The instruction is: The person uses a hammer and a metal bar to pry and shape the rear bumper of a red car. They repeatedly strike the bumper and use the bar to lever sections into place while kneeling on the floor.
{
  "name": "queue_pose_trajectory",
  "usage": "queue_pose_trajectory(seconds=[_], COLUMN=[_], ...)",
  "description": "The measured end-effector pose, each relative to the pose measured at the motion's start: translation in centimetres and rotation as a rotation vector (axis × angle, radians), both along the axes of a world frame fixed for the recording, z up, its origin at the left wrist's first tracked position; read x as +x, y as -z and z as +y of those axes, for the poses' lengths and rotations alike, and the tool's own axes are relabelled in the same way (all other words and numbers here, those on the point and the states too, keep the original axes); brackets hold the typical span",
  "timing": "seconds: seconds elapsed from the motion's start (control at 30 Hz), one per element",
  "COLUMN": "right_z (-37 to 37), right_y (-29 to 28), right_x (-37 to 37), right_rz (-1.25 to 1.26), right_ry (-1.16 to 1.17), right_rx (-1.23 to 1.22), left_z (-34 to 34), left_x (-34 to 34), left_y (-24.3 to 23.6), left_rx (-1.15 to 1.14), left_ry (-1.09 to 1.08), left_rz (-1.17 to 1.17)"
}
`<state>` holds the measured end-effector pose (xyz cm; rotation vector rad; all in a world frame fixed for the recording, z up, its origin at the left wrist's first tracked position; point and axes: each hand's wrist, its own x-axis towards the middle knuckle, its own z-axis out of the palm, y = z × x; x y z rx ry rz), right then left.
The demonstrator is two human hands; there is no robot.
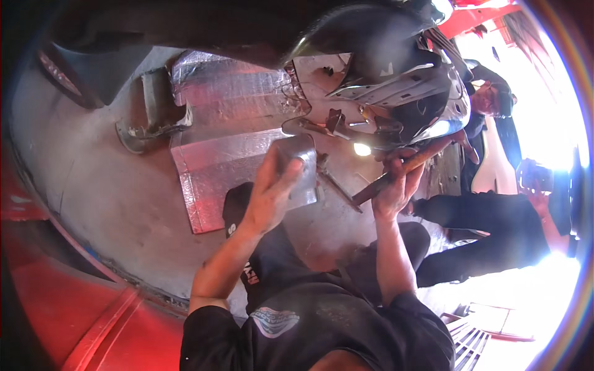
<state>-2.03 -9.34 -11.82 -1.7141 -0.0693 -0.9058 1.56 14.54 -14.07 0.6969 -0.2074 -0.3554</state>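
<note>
Nearest, at 6 o'clock, wearer's blk T-shirt (343, 315) w/ a pale print on the chest. L hand (272, 188) just off centre, toward 9: fingers closed on a grey metal block (302, 179), thumb across its near face, so grip's full. R hand (396, 188) at 3: fingers wrapped tight round the wooden handle of a hammer (431, 149); handle slants up toward 2, head at that end, butt end poking out toward the block. Block & hammer are apart. Whether block touches the panel edge above it, can't tell.

Btwn the hands, a thin rod (339, 190) lies slantwise, beyond them. At 1, a big glossy blk panel (390, 62), curved, w/ a small bright light (362, 149) just below its lower edge. At 10–11, a silver foil sheet (229, 117) on the floor; just left of it, a curved grey metal piece (154, 102). At 8, red bodywork (80, 303).

Farther, at 2, a co-worker (494, 99), partly behind the panel. At 3–4, dark trouser legs (489, 232); at 4–5, a pale slatted thing (473, 340), washed out by glare.
</note>
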Motion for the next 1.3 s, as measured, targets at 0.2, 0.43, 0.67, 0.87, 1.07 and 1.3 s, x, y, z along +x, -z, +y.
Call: queue_pose_trajectory(seconds=[0.2, 0.43, 0.67, 0.87, 1.07, 1.3], right_z=[0.8, -0.2, 0.8, 0.5, -0.3, 0.4], right_y=[-0.4, -0.8, 0.3, -0.1, 0.5, -1.9], right_x=[-1.0, 0.9, 0.9, -0.6, 1.3, -0.4], right_rz=[-0.022, -0.01, -0.057, 0.099, -0.064, 0.134], right_ry=[0.016, -0.069, -0.23, -0.241, -0.15, -0.034], right_rx=[0.107, 0.054, 0.148, 0.207, 0.018, 0.11], left_z=[-2.3, -1.4, -1.4, -0.8, -1.0, -1.3], left_x=[-1.7, -2.1, -4.6, -6.7, -5.2, -2.1], left_y=[0.3, 0.6, -4.9, -3.9, 0.3, 2.5], left_rx=[0.047, 0.185, 0.218, 0.158, 0.076, 0.023], left_ry=[0.1, -0.061, -0.139, -0.094, -0.12, -0.11], left_rz=[0.057, 0.067, 0.294, 0.471, 0.293, 0.211])
